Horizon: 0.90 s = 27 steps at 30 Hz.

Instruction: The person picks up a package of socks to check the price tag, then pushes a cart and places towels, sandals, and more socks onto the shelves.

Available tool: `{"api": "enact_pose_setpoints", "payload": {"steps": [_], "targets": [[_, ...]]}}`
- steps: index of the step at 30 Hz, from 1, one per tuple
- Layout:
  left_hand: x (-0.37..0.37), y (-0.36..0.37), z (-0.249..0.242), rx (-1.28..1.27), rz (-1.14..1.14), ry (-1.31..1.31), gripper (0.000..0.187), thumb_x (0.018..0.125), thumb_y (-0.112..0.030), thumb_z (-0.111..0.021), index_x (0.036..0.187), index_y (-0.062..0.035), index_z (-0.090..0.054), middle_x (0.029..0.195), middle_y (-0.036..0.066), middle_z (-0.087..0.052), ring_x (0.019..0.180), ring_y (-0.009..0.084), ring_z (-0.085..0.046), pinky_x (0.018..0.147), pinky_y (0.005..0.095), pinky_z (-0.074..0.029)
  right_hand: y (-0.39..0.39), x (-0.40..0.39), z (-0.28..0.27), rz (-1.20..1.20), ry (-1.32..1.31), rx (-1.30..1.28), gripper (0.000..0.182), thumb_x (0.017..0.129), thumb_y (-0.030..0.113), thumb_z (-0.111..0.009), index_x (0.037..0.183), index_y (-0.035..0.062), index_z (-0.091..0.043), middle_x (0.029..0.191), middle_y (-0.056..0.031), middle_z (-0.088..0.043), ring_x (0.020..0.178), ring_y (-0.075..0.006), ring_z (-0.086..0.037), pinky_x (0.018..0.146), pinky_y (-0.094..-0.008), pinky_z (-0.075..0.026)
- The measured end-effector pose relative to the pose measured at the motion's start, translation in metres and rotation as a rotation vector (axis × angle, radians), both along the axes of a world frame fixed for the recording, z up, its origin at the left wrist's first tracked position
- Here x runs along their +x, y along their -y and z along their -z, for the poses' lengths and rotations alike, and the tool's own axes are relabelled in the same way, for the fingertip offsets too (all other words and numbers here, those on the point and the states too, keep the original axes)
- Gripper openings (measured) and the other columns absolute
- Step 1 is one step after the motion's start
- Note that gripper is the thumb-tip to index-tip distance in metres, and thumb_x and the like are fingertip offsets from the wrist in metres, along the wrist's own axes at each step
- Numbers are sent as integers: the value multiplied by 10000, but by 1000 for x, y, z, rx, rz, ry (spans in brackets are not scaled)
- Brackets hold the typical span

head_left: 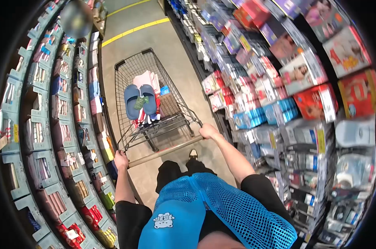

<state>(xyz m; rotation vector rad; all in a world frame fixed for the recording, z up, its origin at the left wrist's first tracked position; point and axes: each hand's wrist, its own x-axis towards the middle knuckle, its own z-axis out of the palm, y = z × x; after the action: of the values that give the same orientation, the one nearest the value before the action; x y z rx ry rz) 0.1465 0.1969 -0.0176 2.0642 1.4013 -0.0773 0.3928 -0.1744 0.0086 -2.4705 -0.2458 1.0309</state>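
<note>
Both my hands grip the handlebar [167,153] of a wire shopping cart [121,95]. My left hand [121,160] is wrapped round its left end, my right hand [208,131] round its right end. Inside the basket lies a pair of dark blue slides [132,101] with a green tag [141,102] on them. Pink folded cloth [145,81] sits behind the slides. Red, white and dark striped fabric [146,119] shows beneath them. To their right are a brown box-like item [168,103] and a small blue packet [165,90].
Shelves of folded textiles in pale grey-blue boxes [43,153] line the left side, close to my left hand. Along the right stand racks of packaged goods [254,83], including red packs [314,101]. Between them runs a grey floor aisle [155,39], crossed by yellow lines [134,30] ahead.
</note>
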Motion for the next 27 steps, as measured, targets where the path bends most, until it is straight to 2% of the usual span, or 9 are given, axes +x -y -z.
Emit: {"api": "enact_pose_setpoints", "payload": {"steps": [10,11,12,14,15,16,20,25,27], "targets": [[105,-87,20,205,68,-5,226,840,-213,-505,898,-5,-576,845,234,-632,843,370,-617,742,436,-485,-84,138,47,-76,52,-53,275,727,201,-522,690,-32,-665,654,-206,-633,620,-292,-646,611,-394,-510],[119,-93,6,147,175,-41,228,805,-195,-527,911,-2,-586,898,251,-623,884,387,-604,786,436,-479,-88,154,59,-504,223,-228,255,730,206,-529,702,6,-685,694,-190,-648,665,-274,-657,630,-388,-519],[105,-141,110,128,225,-81,227,788,-174,-536,936,-11,-591,919,256,-619,909,394,-595,792,450,-473,-94,175,69,-955,395,-373,238,733,211,-536,714,43,-705,734,-174,-663,709,-257,-669,648,-383,-528],[131,-155,116,188,316,-110,268,815,-221,-503,964,-16,-589,938,262,-611,935,412,-580,814,469,-465,-118,192,50,-460,315,-292,179,717,148,-562,736,47,-708,775,-189,-664,723,-280,-670,666,-400,-535],[172,-115,-11,66,-3,-49,291,835,-243,-480,985,-18,-587,950,269,-607,949,412,-575,835,472,-456,-119,210,67,-534,367,-277,223,731,176,-543,738,19,-701,780,-204,-660,736,-303,-667,685,-408,-533],[185,-119,-19,51,-22,-51,297,842,-237,-471,1013,-20,-581,954,273,-606,953,409,-575,843,477,-452,-141,212,39,-84,122,-195,243,736,163,-534,745,-22,-690,790,-223,-654,749,-298,-668,691,-417,-529],[221,-161,6,24,1,-25,342,847,-295,-484,1024,-17,-576,1008,264,-599,995,414,-558,868,475,-447,-175,255,21,-733,178,-416,325,762,216,-472,784,-34,-679,834,-237,-641,829,-334,-646,768,-402,-509],[297,-186,-30,5,-6,-33,319,848,-268,-481,1007,-13,-587,975,266,-607,974,400,-575,852,473,-453,-204,313,40,-196,378,-309,352,763,235,-452,812,-39,-667,891,-221,-639,854,-349,-635,790,-413,-499],[312,-206,-23,69,14,-72,301,844,-248,-479,1003,-19,-593,962,259,-612,954,398,-583,834,473,-458,-214,347,60,-691,377,-349,199,725,148,-581,823,3,-676,833,-217,-645,756,-307,-662,700,-403,-535]]}}
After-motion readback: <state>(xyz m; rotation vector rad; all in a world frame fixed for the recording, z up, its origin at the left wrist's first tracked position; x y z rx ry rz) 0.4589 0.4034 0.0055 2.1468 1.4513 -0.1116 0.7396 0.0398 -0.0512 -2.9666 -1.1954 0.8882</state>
